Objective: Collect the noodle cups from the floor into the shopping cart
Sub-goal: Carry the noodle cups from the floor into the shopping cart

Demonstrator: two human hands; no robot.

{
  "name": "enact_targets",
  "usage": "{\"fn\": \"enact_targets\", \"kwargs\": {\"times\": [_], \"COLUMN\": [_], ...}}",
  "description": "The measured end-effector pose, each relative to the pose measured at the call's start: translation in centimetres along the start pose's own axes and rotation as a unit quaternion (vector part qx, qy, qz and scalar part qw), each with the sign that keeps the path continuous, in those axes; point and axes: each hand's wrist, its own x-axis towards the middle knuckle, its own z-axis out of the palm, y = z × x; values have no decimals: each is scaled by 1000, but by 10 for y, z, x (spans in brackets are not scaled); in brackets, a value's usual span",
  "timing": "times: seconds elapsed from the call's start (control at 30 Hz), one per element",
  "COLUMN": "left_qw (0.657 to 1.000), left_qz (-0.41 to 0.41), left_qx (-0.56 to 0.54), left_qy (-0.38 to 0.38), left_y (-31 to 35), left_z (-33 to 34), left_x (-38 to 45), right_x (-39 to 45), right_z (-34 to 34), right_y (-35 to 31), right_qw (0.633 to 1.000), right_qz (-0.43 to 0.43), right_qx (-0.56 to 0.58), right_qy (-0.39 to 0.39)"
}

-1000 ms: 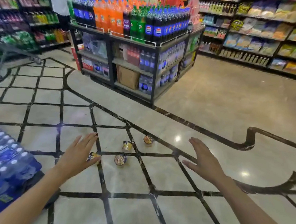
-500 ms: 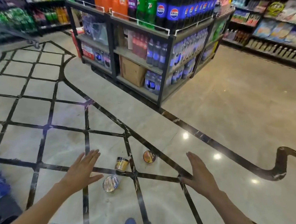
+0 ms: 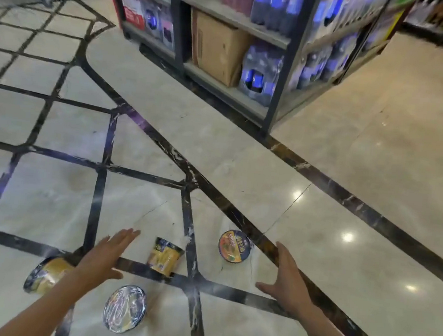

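- Closing on the spill: against the views of a second and half a second ago, the person has come forward and bent lower, so the four noodle cups now lie directly beneath both outstretched arms at the near edge of the polished cream marble floor (image 3: 241, 175) with its dark inlay lines.
- Left hand (image 3: 103, 258): fingers straight and spread, holding nothing, hovering above the floor. It partly covers the yellow-sided noodle cup on its side at near left (image 3: 45, 276).
- Right hand (image 3: 285, 278): likewise flat and empty, thumb out, poised just right of the group.
- Yellow-and-dark printed noodle cup lying tipped at centre (image 3: 164, 257) sits between the two hands, on a dark inlay line.
- Round dark-lidded noodle cup with orange print (image 3: 234, 246) lies farther right, near the right hand but apart from it.
- Foil-lidded noodle cup showing its silvery top (image 3: 125, 308) is nearest, just right of the left forearm.
- Shopping cart: gone from view; the blue bottle packs seen at near left a second ago no longer show.
- Dark metal shelf unit of cola bottles with a brown cardboard box (image 3: 218, 48) stands far behind.
- Assessment: no cup is yet lifted. Approach appears complete; the first pick-up is the step in hand, and every cup remains to be carried back to a cart somewhere off-frame.
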Motion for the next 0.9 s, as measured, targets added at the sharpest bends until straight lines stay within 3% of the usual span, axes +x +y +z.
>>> {"fn": "enact_targets", "kwargs": {"times": [0.2,0.37,0.57,0.7,0.9], "left_qw": [999,998,969,944,908], "left_qz": [-17,-8,13,-29,-69], "left_qx": [1,-69,-238,-315,-411], "left_qy": [-40,3,66,92,32], "left_y": [-36,-55,-56,-46,-43], "left_z": [122,185,218,228,229], "left_x": [98,142,154,158,152], "right_x": [111,157,177,182,184], "right_z": [122,184,228,238,241], "right_y": [79,104,105,101,103], "right_qw": [999,995,978,967,960], "right_qz": [31,-11,4,-4,-3], "right_qx": [11,96,193,224,257], "right_qy": [21,38,84,119,112]}}
